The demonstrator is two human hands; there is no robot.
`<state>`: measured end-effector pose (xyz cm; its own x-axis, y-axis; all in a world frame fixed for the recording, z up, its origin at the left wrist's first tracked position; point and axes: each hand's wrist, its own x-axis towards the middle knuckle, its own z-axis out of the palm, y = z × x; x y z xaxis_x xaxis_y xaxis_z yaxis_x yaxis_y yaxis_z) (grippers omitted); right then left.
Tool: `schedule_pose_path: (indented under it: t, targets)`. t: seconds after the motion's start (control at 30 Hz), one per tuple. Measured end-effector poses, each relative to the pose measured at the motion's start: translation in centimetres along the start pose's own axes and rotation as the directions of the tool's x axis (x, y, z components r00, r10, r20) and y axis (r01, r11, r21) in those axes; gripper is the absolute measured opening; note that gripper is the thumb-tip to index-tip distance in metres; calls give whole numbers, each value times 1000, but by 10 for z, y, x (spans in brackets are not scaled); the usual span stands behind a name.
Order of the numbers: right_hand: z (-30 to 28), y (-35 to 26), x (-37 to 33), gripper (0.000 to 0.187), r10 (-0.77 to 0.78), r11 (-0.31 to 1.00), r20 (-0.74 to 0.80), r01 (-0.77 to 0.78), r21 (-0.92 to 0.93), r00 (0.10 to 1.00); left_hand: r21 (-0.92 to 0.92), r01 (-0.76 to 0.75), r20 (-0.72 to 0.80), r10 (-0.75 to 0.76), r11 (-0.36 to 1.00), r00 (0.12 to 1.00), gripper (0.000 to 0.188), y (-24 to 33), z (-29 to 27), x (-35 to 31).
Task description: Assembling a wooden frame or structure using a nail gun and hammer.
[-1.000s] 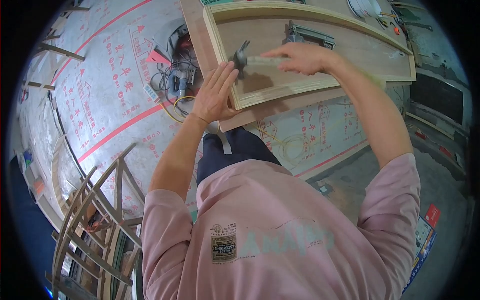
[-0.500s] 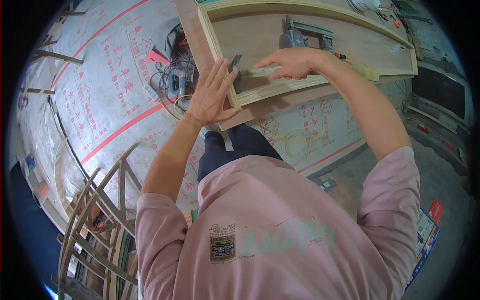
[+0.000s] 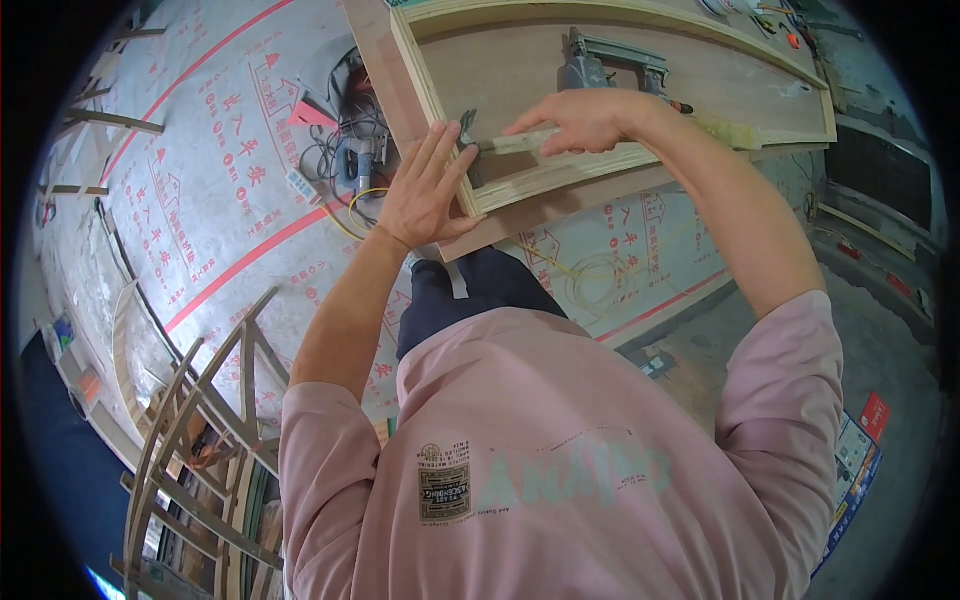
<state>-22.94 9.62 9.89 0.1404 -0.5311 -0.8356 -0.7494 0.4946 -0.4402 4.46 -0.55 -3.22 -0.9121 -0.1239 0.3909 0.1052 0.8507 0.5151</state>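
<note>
My right hand (image 3: 590,122) is closed on the pale handle of a hammer (image 3: 522,142), its index finger stretched along the shaft. The dark hammer head lies against the inner face of the left end of a shallow plywood frame (image 3: 600,172). On the outer side of that end, at the near left corner, rests my left hand (image 3: 430,188). Its palm and fingers are laid out straight, holding nothing. Behind my right hand, on the brown panel inside the frame, lies a grey nail gun (image 3: 615,62).
A brown board (image 3: 362,38) juts out under the frame. Left of it, tangled cables and a power tool (image 3: 362,160) lie on the printed floor sheet. A curved wooden rack (image 3: 185,440) stands at lower left. Coiled yellow hose (image 3: 600,285) lies beyond the frame's near edge.
My right hand has shifted up slightly with the hammer, and its handle shows more clearly. My left hand stays in about the same place.
</note>
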Motion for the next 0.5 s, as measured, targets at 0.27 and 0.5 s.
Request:
schedule_pose_path:
  t: [0.27, 0.5]
  targets:
    - [-25, -1, -15, 60, 140, 966, -150, -101, 239, 979, -2, 11, -24, -11, 1000, 1000, 94, 0, -1, 1]
    - [2, 2, 7, 64, -36, 999, -35, 36, 1, 999, 11, 15, -35, -15, 1000, 999, 93, -1, 0, 2]
